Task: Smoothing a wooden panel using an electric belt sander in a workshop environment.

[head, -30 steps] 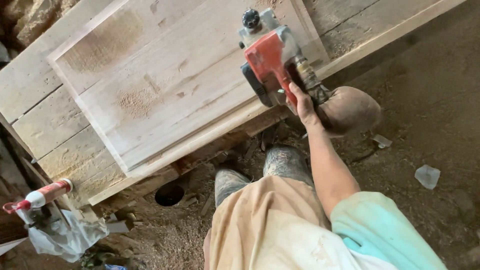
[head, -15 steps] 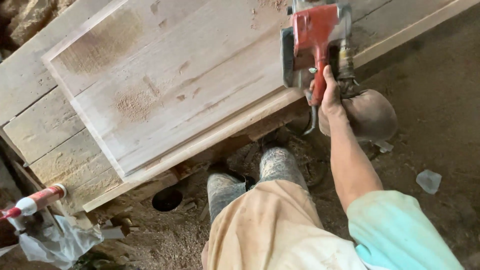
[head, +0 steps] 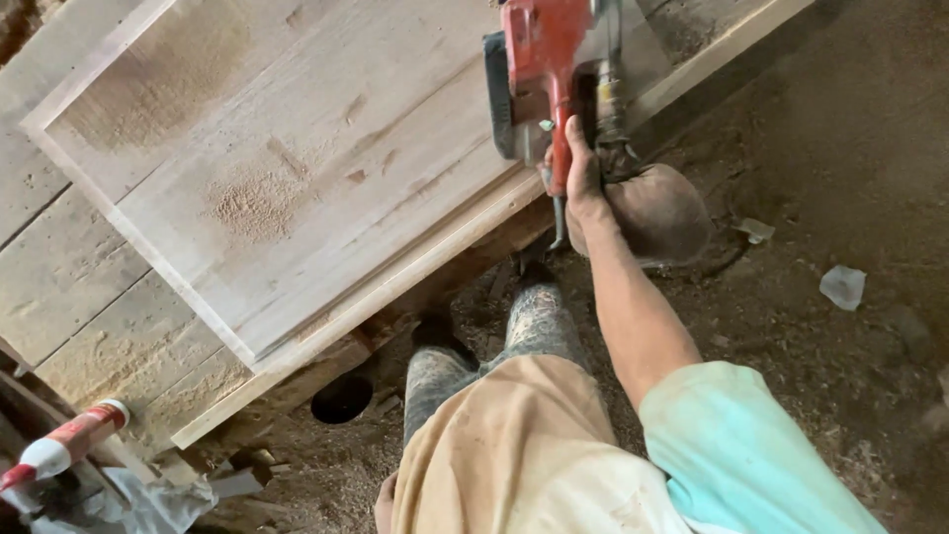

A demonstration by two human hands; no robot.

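Workbench [head: 59,287]: running from lower left to upper right, made of rough grey planks, carrying the panel.
Wooden panel [head: 297,168]: lying flat on the bench, pale, with a raised border along its near edge and patches of sawdust [head: 242,203] sitting on its face.
Dirt floor [head: 850,178]: lying to the right of the bench, strewn with shavings and a few pale scraps.
Belt sander [head: 549,69]: resting on the panel's right end, near the upper frame edge, red-bodied with a grey housing; long axis running roughly away from the body, handle pointing back toward the wrist.
Dust bag [head: 652,213]: hanging off the sander's rear, brown and swollen, just beside and partly behind the gripping hand, overhanging the bench edge.
Right hand [head: 583,173]: reaching forward with arm extended, fingers clenching the sander's red handle; being the only hand on the tool.
Left hand [head: 384,502]: showing only as a sliver at the lower edge beside the beige clothing, well apart from the sander; finger state not being visible.
Sealant tube [head: 74,435]: lying at lower left, white with red ends, below the bench, well apart from both hands.
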